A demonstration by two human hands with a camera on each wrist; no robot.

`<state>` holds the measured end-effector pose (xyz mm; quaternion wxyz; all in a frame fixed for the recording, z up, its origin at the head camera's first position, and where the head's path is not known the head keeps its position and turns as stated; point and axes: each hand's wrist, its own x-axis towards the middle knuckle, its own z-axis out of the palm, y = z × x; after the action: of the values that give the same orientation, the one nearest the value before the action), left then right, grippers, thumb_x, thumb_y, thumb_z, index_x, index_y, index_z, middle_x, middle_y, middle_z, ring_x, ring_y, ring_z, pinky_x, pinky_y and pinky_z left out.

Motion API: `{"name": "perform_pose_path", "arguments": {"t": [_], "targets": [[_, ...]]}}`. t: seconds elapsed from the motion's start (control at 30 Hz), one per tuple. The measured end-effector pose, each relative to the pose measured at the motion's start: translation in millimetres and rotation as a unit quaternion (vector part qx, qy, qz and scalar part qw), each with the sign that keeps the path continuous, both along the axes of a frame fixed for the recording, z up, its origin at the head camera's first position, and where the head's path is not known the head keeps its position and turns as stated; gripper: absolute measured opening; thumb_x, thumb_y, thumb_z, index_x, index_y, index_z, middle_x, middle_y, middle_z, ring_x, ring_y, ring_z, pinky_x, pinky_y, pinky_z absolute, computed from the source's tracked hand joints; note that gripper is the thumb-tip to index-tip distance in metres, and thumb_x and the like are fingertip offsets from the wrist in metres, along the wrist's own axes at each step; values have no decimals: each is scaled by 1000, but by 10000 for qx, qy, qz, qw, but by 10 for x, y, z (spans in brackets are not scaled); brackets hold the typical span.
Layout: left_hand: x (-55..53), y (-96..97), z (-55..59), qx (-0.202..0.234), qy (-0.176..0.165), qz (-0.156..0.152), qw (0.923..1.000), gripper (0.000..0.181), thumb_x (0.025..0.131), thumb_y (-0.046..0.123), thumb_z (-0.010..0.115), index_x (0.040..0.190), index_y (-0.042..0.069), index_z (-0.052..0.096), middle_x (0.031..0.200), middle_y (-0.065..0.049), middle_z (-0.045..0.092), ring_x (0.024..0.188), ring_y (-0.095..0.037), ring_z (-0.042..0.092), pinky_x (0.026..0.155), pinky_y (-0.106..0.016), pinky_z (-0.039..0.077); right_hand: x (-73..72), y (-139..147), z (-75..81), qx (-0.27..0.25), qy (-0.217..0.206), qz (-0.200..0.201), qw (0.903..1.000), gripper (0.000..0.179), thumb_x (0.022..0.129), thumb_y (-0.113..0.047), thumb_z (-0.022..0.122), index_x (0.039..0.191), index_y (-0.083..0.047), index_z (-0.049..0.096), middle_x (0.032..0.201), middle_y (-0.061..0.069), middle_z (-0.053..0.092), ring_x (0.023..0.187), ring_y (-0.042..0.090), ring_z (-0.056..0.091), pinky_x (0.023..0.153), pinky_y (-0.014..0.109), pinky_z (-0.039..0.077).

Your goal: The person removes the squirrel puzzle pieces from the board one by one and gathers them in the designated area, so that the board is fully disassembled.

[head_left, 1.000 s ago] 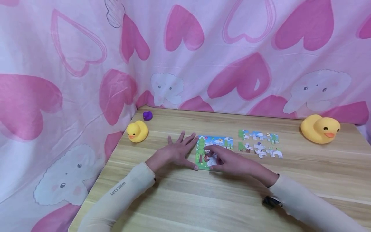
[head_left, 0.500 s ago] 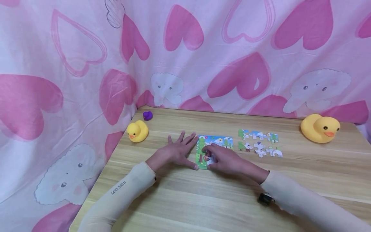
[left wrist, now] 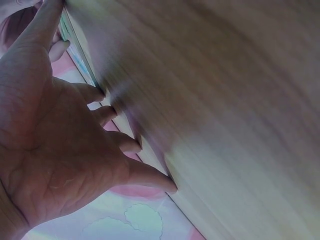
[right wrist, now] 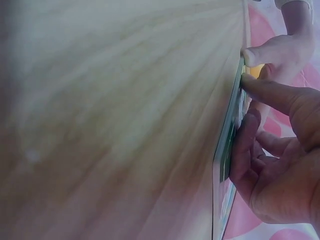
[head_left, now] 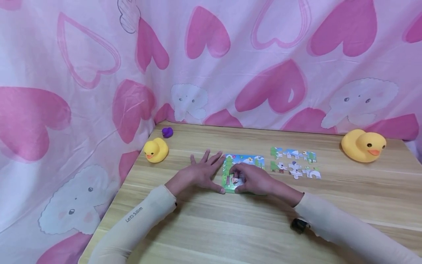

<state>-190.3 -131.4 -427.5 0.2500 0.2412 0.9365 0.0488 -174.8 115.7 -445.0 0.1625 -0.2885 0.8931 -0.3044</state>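
Note:
A small jigsaw puzzle board (head_left: 228, 168) with a forest and sky picture lies flat on the wooden table. My left hand (head_left: 202, 173) spreads beside its left edge, fingers splayed, the thumb tip at the near left corner. In the left wrist view the left fingers (left wrist: 131, 144) are fairly straight, tips on the table. Over the board's lower right, my right hand (head_left: 253, 179) bends its fingers, with thumb and fingertips down on the picture. The right wrist view shows the right thumb (right wrist: 270, 92) touching the board; whether a piece is pinched there is hidden.
Loose jigsaw pieces (head_left: 295, 170) lie in two rows right of the board. A large yellow duck (head_left: 362, 146) stands at the far right. A smaller yellow duck (head_left: 156, 150) and a purple duck (head_left: 167, 132) sit at the left. A pink curtain (head_left: 211, 69) hangs behind the table.
My right hand has shifted slightly left and lower over the board, its fingers bending further inward. The left hand and the loose pieces have stayed put.

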Motion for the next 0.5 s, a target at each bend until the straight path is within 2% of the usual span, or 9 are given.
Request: {"name": "perform_pose_path", "arguments": {"t": [0.2, 0.5], "targets": [[2, 4, -15, 48, -12, 8, 10000, 127, 80, 85, 68, 171, 34, -4, 180, 10, -13, 166, -39, -13, 117, -88, -2, -13, 1, 3, -68, -124, -21, 9999, 56, 80, -21, 95, 128, -14, 66, 102, -4, 66, 83, 13, 56, 72, 27, 48], [4, 5, -4, 22, 13, 30, 10000, 128, 80, 84, 69, 171, 33, -4, 180, 10, -12, 166, -39, -13, 117, -89, -1, -24, -16, 34, -33, -50, 71, 10000, 53, 80, -22, 93, 127, -13, 70, 99, -5, 67, 83, 12, 56, 72, 26, 49]]}}
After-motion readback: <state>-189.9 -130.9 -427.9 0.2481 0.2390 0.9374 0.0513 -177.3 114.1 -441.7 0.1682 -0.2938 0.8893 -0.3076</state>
